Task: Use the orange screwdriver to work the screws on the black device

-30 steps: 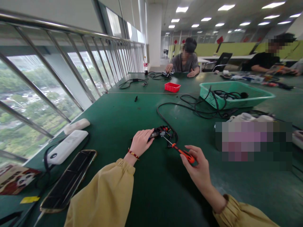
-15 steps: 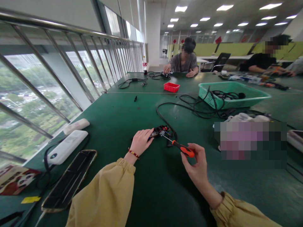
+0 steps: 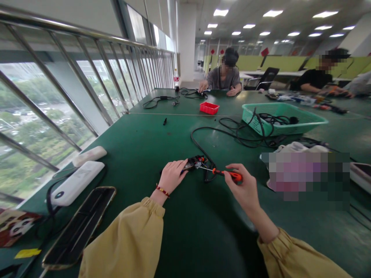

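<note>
My left hand point(image 3: 173, 177) is closed over a small black device point(image 3: 191, 163) with exposed inner parts, pressing it to the green table. A black cable point(image 3: 199, 148) runs from the device's far end. In my right hand point(image 3: 245, 187) is a screwdriver point(image 3: 232, 175) with an orange and black handle, gripped between thumb and fingers. The metal shaft points left, and its tip meets the exposed end of the device. Which part the tip touches is too small to make out.
A green basket point(image 3: 314, 120) of cables and a red tray point(image 3: 209, 108) stand farther back. At left lie a phone point(image 3: 79, 227) and a white power bank point(image 3: 78, 183). A metal railing point(image 3: 87, 34) borders the left. Other people point(image 3: 222, 79) sit across the table.
My right hand has shifted up and right along with the screwdriver, whose handle now lies flatter. My left hand stays on the device. The view has shifted slightly.
</note>
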{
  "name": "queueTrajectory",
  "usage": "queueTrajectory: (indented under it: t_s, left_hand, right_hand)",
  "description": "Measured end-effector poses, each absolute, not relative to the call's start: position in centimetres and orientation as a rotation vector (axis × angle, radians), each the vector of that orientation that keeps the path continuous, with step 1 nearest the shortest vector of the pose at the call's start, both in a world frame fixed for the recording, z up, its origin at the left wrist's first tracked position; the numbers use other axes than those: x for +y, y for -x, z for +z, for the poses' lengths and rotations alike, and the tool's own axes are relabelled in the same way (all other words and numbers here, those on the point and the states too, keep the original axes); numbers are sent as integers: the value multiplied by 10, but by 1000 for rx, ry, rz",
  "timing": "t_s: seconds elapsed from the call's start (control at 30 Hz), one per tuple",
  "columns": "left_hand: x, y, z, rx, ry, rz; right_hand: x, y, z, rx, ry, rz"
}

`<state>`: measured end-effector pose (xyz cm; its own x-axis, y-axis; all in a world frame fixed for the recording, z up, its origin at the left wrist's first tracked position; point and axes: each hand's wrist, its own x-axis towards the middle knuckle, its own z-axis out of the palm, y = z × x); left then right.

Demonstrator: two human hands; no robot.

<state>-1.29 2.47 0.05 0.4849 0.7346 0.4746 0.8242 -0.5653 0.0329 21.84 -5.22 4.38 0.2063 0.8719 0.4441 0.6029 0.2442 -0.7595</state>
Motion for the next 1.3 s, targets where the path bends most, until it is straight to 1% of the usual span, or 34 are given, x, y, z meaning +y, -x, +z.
queueTrajectory:
  t_s: [0.13,0.3,0.4,0.53,0.63,0.7,0.83,0.9,1.07,1.3]
  left_hand:
    - [25,13,0,-1348,2536,-666]
    - [25,14,0,-1354,2534,-679]
    - [24,13,0,-1359,2538,-691]
    - [25,13,0,-1363,2535,-709]
    - [24,13,0,-1373,2537,-705]
    - [24,13,0,-1384,2536,-695]
    - [23,13,1,-1390,2536,-682]
    - [23,13,2,-1383,2539,-683]
    - [23,13,1,-1386,2538,-701]
    - [24,13,0,-1386,2539,-717]
  right_hand:
    - [-40,-219,69,-1598,1652,291]
    - [-25,-218,95,-1745,1611,342]
    - [-20,-223,109,-1852,1554,286]
    - [-22,-225,121,-2032,1671,230]
    - [-28,-222,123,-2061,1802,246]
    - [-32,-219,122,-2042,1845,192]
    - [-36,-218,120,-2032,1744,70]
    - [-37,-218,120,-2042,1711,65]
    - [-37,-218,119,-2026,1827,142]
    - [-36,-219,118,-2012,1711,39]
